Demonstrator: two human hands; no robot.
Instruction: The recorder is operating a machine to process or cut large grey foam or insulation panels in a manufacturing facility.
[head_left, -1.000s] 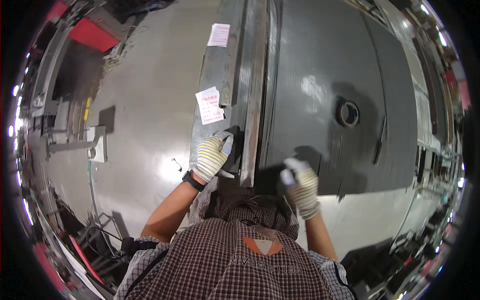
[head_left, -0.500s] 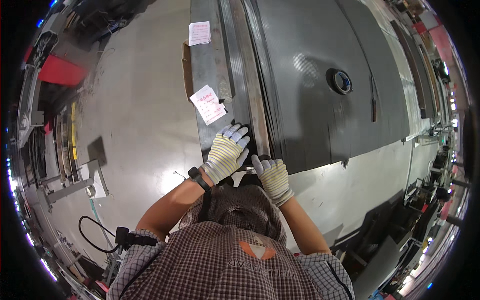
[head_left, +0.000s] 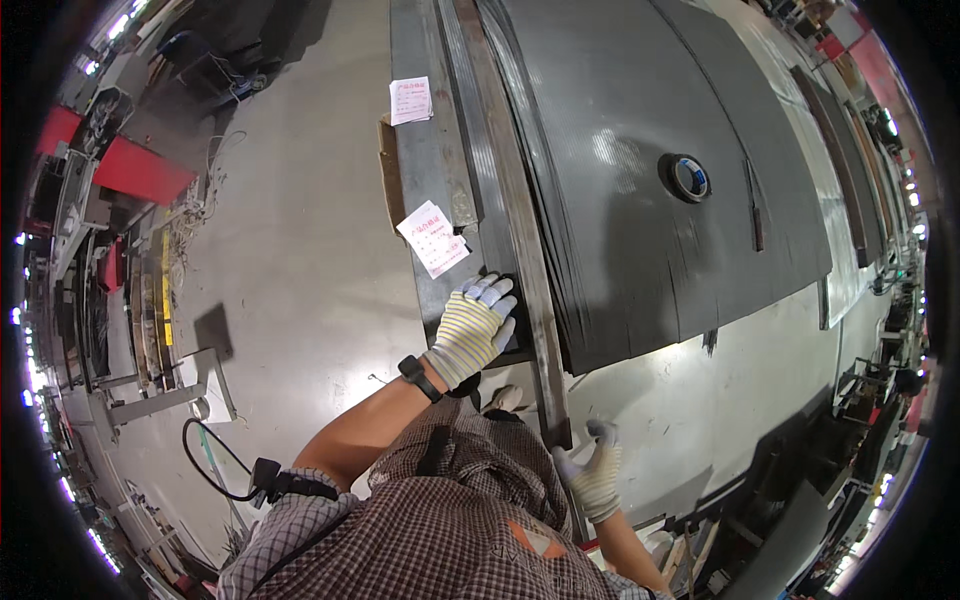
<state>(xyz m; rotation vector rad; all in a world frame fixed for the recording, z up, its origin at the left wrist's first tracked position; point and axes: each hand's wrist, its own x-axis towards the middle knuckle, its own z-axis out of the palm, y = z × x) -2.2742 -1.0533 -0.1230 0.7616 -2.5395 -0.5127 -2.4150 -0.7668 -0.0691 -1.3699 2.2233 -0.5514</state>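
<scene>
My left hand (head_left: 474,325), in a yellow-striped work glove, lies with its fingers outstretched on dark material at the near end of the stack. Along the stack runs a long, narrow metal bar (head_left: 522,215); its near end sticks out past the stack's front edge toward me. Beside that end, my right hand (head_left: 597,472), gloved the same way, is raised with thumb and fingers apart and nothing visible in it. Large dark grey sheets (head_left: 640,250) lie to the right of the bar. White paper slips with red print (head_left: 433,238) sit just beyond my left hand.
A roll of black tape (head_left: 689,178) rests on the sheets. More printed slips (head_left: 410,101) lie farther back, near a cardboard piece (head_left: 390,175) at the left edge. A thin dark strip (head_left: 757,228) lies on the right. Red bins (head_left: 145,172) stand at the far left.
The metal bar has slid toward me and now overhangs the front edge. My right hand has moved back from the edge and opened. My left hand stays at the near end.
</scene>
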